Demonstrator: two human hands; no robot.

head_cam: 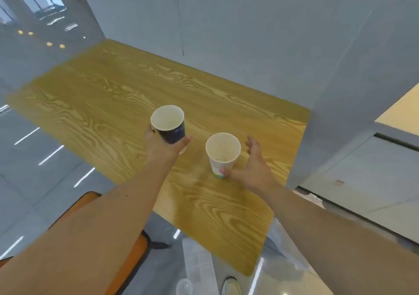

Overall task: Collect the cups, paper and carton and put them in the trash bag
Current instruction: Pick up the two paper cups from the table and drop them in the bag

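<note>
A dark blue paper cup (pixel 173 132) with a white inside is lifted a little above the wooden table (pixel 108 95), and my left hand (pixel 163 146) is shut around its lower half. To its right a white paper cup (pixel 221 158) stands upright on the table. My right hand (pixel 251 167) is beside it with fingers spread: the thumb touches the cup near its base and the fingers curve behind its right side without closing. Both cups look empty. No paper, carton or trash bag shows in the view.
Grey partition walls (pixel 249 34) close the table's far and right sides. An orange chair (pixel 127 249) stands under my left forearm at the near left. Shiny grey floor (pixel 34 158) lies to the left, and my shoes (pixel 230 286) show at the bottom.
</note>
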